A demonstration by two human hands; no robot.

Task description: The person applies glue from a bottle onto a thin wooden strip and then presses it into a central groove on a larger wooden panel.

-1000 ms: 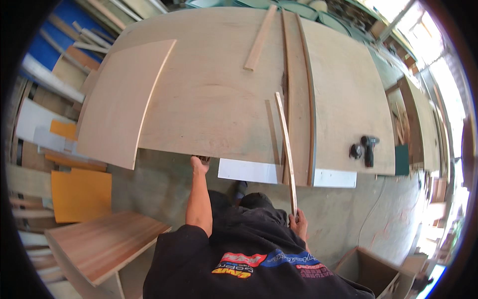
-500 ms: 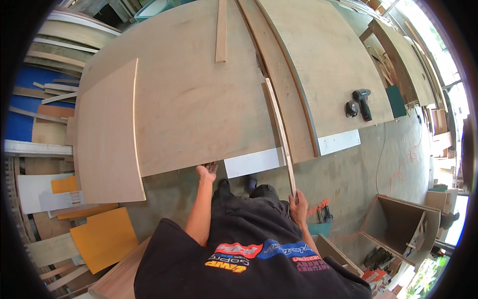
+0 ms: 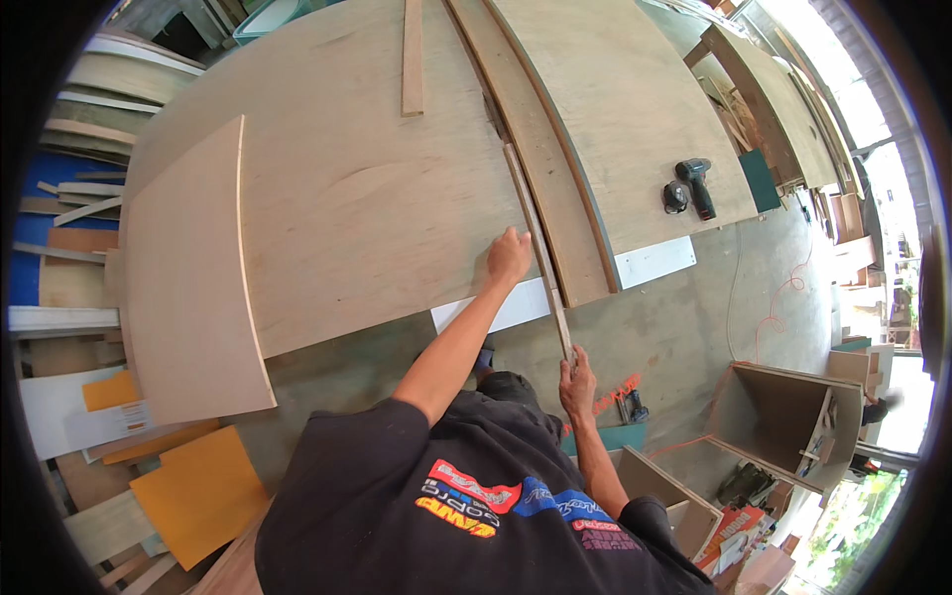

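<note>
A long, narrow wooden strip [image 3: 538, 233] lies along the left side of a wide board [image 3: 540, 178] on the big plywood worktop [image 3: 367, 218]. Its near end sticks out past the table edge, and my right hand [image 3: 577, 385] is closed around that end. Over the worktop, just left of the strip, my left hand [image 3: 508, 260] is closed, its fingertips beside the strip. What those fingers hold, if anything, is hidden. A white panel [image 3: 521, 305] shows at the table's front edge, below my left hand.
On the right of the worktop lie a cordless drill [image 3: 697, 188] and a black battery-like block [image 3: 675, 197]. A large plywood sheet [image 3: 193, 268] overhangs the left front edge. A shorter strip [image 3: 413, 59] lies farther back. An open cabinet box [image 3: 783, 416] stands on the floor, right.
My left hand has moved from the table's front edge up and right to beside the strip, and closed. My right hand still holds the strip's near end. The whole view has shifted slightly.
</note>
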